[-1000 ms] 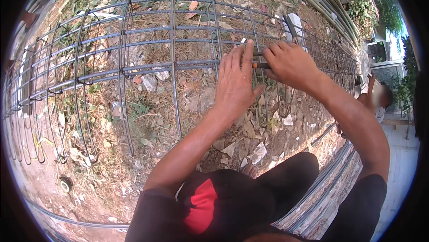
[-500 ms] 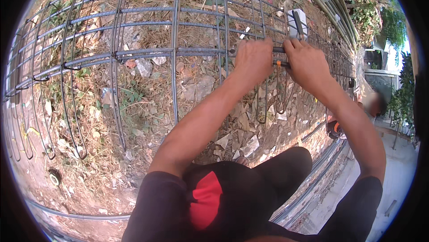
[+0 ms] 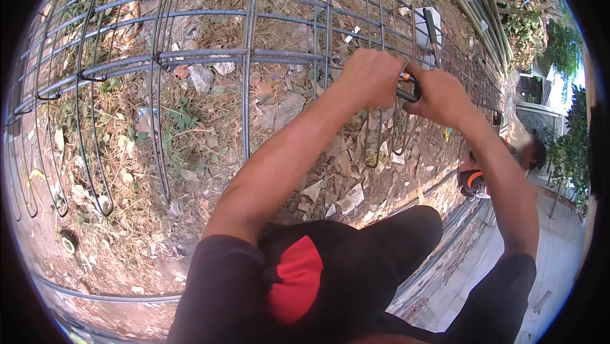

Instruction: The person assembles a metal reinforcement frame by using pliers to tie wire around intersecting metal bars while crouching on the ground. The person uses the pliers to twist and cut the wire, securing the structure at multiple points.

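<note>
My left hand is closed around a pair of pincers with dark handles and an orange band. Most of the tool, including its jaws, is hidden behind the fingers. Close beside it, my right hand is curled on the handle ends, thumb and fingers around them. Both hands are at the near long bars of a steel rebar cage, where stirrups cross them. Hooked stirrup ends hang below my hands.
Behind my right hand, a dark long tool lies across a white block. Poles lie at the far right. Another person is low down beyond my right arm. Loose bars run along the right; stones and dry grass cover the ground.
My hands have come closer together, and the pincers' handles have turned between them. The cage sits slightly higher in the picture. The other person has shifted a little.
</note>
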Demonstrator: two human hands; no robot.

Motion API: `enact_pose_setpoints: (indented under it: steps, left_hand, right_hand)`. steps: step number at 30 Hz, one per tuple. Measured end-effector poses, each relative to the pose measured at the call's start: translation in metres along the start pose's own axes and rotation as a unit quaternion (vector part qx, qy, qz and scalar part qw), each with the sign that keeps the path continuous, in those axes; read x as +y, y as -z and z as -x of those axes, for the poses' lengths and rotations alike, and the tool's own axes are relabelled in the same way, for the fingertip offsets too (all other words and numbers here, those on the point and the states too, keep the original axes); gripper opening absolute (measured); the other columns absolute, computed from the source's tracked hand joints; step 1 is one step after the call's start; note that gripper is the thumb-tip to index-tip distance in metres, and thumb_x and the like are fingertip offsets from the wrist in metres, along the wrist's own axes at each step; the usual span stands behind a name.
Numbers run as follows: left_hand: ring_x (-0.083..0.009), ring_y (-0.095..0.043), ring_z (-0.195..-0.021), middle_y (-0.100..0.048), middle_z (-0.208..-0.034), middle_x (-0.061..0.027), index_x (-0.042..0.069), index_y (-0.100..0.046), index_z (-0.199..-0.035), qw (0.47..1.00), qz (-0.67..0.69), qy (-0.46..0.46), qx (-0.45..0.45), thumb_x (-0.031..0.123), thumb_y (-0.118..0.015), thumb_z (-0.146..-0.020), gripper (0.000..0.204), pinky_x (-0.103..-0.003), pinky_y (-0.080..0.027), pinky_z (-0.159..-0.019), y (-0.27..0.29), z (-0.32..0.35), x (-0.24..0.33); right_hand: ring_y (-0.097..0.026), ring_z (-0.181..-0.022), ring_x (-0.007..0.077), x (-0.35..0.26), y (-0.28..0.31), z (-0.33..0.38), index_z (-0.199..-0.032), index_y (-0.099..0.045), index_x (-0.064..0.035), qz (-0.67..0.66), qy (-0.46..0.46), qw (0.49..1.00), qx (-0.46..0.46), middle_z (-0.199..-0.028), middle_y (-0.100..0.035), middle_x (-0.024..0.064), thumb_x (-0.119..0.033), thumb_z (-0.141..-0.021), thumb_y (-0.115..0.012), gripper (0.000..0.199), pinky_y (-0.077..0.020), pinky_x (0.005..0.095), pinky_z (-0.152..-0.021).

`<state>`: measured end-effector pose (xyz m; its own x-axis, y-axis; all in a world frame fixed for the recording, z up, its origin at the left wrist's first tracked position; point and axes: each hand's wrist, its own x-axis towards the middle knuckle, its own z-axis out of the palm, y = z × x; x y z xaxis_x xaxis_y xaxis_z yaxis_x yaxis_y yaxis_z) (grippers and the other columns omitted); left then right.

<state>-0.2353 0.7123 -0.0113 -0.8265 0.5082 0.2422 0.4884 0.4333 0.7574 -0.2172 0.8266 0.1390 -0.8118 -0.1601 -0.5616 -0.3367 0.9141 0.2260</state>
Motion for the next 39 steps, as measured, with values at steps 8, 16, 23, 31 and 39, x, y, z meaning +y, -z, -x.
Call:
enact_pose_setpoints:
  steps: [8, 16, 23, 31, 39]
  left_hand:
    - [-0.0334, -0.071, -0.094, -0.074, -0.097, -0.0150, 0.003, -0.073, -0.103, 0.999, 0.043, 0.028, -0.006, 0.032, -0.087, -0.065, 0.049, -0.044, -0.055, -0.086, 0.019, -0.010, 0.003]
    - [-0.0281, -0.067, -0.106, -0.070, -0.111, -0.0117, 0.005, -0.057, -0.130, 0.990, -0.013, -0.105, 0.095, 0.030, -0.089, -0.072, 0.071, -0.045, -0.048, -0.088, -0.017, 0.022, 0.016]
    - [-0.0402, -0.069, -0.101, -0.071, -0.102, -0.0220, 0.003, -0.049, -0.139, 0.990, 0.140, -0.016, 0.009, 0.011, -0.081, -0.072, 0.075, -0.051, -0.053, -0.082, 0.007, -0.014, 0.001]
    - [-0.0365, -0.050, -0.134, -0.053, -0.144, -0.0174, 0.009, -0.044, -0.150, 0.981, -0.007, -0.032, 0.189, 0.022, -0.086, -0.075, 0.087, -0.051, -0.040, -0.110, 0.002, 0.062, 0.027]
    - [-0.0216, -0.068, -0.087, -0.071, -0.099, -0.0115, 0.000, -0.065, -0.120, 0.837, 0.313, 0.173, 0.414, 0.022, -0.074, -0.095, 0.034, -0.035, -0.054, -0.072, 0.029, 0.083, 0.007]
  right_hand:
    - [-0.072, -0.082, 0.0307, 0.036, -0.032, -0.024, -0.106, -0.062, 0.0002, 0.164, -0.021, 0.983, 0.084, -0.089, -0.070, 0.0143, -0.018, -0.088, -0.076, 0.029, -0.0552, 0.0461, -0.074]
    - [-0.071, -0.079, 0.0291, 0.020, -0.014, -0.021, -0.110, -0.064, 0.0016, -0.322, -0.116, 0.913, -0.223, -0.088, -0.069, 0.0128, -0.018, -0.081, -0.081, 0.039, -0.0570, 0.0406, -0.072]
    - [-0.062, -0.104, 0.0299, -0.001, -0.042, 0.006, -0.129, -0.055, -0.0035, 0.275, 0.045, 0.920, 0.276, -0.104, -0.060, 0.0102, -0.016, -0.076, -0.078, 0.059, -0.0528, 0.0442, -0.090]
    - [-0.073, -0.068, 0.0215, 0.039, -0.037, -0.031, -0.091, -0.072, 0.0015, -0.362, -0.062, 0.906, -0.212, -0.078, -0.073, 0.0160, -0.040, -0.095, -0.074, 0.041, -0.0591, 0.0343, -0.060]
    - [-0.076, -0.079, 0.0267, 0.019, -0.112, 0.011, -0.139, -0.056, 0.0043, -0.653, -0.003, 0.736, -0.178, -0.099, -0.075, 0.0180, -0.027, -0.105, -0.060, 0.046, -0.0629, 0.0379, -0.072]
